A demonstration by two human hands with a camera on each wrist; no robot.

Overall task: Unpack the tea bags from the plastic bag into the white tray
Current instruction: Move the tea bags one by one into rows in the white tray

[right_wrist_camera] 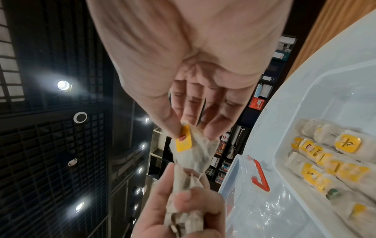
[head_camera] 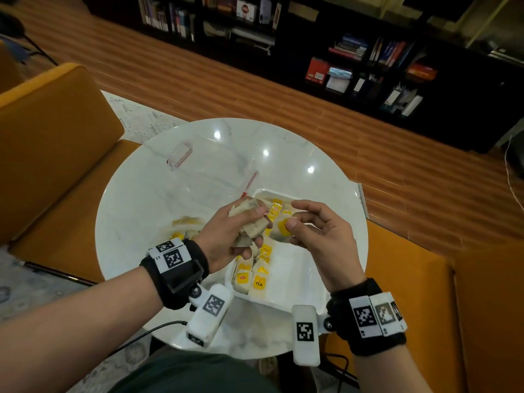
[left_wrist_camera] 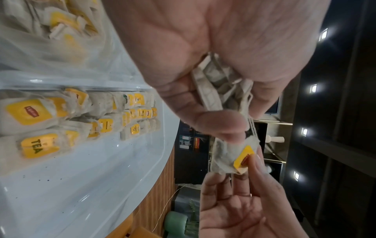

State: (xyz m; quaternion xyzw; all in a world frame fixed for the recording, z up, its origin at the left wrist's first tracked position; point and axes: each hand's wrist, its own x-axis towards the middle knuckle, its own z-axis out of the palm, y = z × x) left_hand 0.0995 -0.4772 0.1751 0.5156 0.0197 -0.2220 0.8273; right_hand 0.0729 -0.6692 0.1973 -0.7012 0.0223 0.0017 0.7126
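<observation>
My left hand (head_camera: 249,222) grips a bundle of beige tea bags (head_camera: 245,219) above the white tray's (head_camera: 295,275) left edge. My right hand (head_camera: 293,215) pinches one tea bag with a yellow tag (head_camera: 282,226) between thumb and fingers, just right of the bundle. Thin strings still join that tea bag (left_wrist_camera: 230,157) to the bundle (left_wrist_camera: 215,87). Rows of tea bags (head_camera: 252,276) lie in the tray's left part. The clear plastic bag (head_camera: 184,224), with more tea bags inside, lies left of the tray, partly hidden by my left hand.
A clear lid with red clips (head_camera: 209,163) lies on the round white marble table (head_camera: 136,199) behind the tray. Orange chairs (head_camera: 56,131) flank the table. A black cable (head_camera: 147,333) hangs off the near edge. Dark bookshelves (head_camera: 354,58) stand far behind.
</observation>
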